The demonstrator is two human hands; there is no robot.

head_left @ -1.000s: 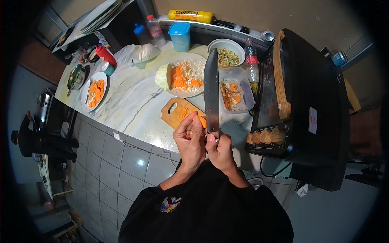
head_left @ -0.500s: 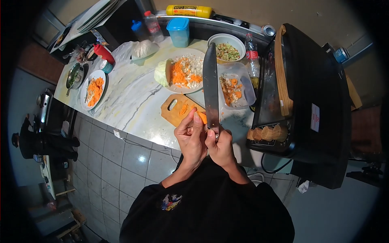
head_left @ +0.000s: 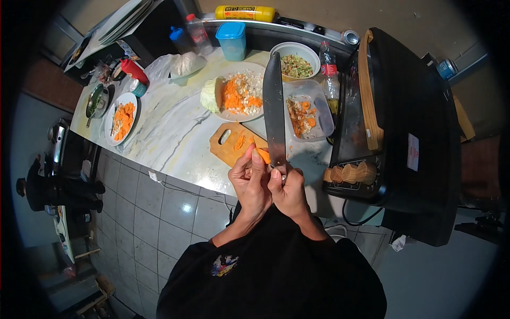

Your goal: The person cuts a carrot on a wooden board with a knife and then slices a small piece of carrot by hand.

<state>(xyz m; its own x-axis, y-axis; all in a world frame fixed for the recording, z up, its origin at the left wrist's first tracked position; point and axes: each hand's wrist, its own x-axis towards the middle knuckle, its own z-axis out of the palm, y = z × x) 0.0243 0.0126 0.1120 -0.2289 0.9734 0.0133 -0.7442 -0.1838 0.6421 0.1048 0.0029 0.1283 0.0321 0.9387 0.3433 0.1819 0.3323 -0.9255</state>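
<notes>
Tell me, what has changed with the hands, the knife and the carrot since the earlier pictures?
Hardly anything: the view has shifted slightly, so the things on the table sit a little higher in the picture. Nothing was visibly taken or let go. The left hand still pinches the carrot, the right hand still grips the knife, and the board still lies beyond them.

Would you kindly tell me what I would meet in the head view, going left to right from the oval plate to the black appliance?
Oval plate → plastic bag → left hand → knife → clear container → black appliance.
</notes>
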